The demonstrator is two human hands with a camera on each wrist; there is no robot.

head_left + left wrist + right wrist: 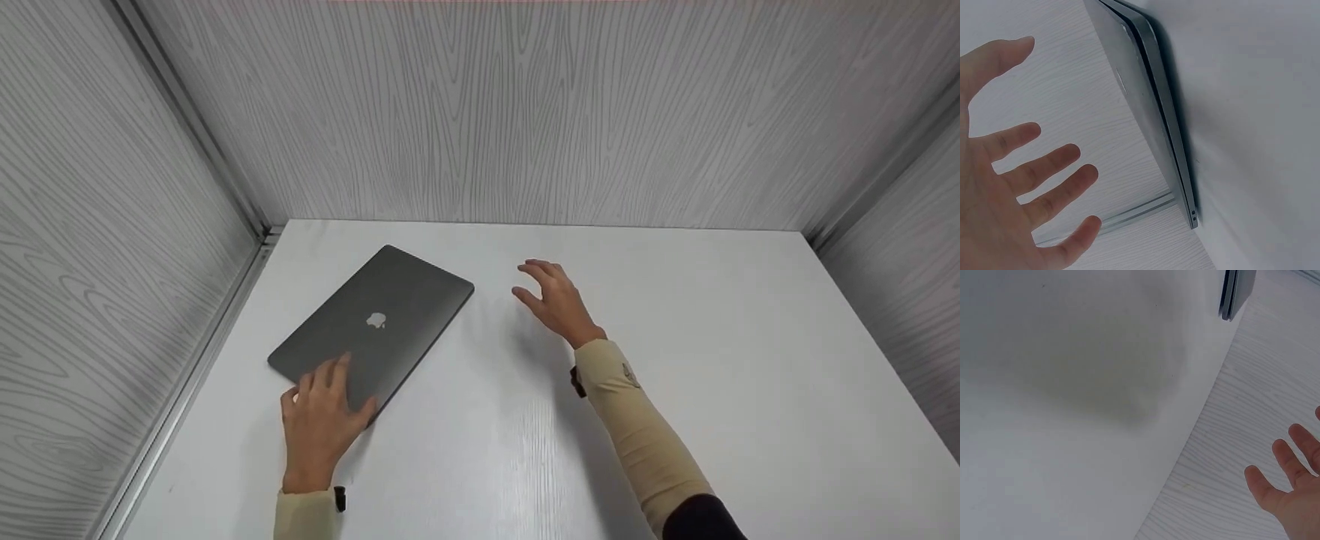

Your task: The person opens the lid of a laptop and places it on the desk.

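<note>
A closed dark grey laptop (405, 300) with a pale apple logo lies at an angle on the left part of the white table. My left hand (321, 420) is above its near corner, fingers spread and thumb out to the side. In the left wrist view that hand (1010, 169) is apart from the laptop (1157, 95), whose edge has two small ports. To the right of the laptop my right hand (556, 300) hovers over the table with relaxed fingers, holding nothing. The right wrist view catches its fingers (1292, 464) and a corner of the laptop (1235, 292).
The white table (712, 360) is enclosed by wood-grain panels: a back wall (495, 112), a left wall (90, 225) and a right wall (922, 247). A metal rail (191, 405) runs along the table's left side.
</note>
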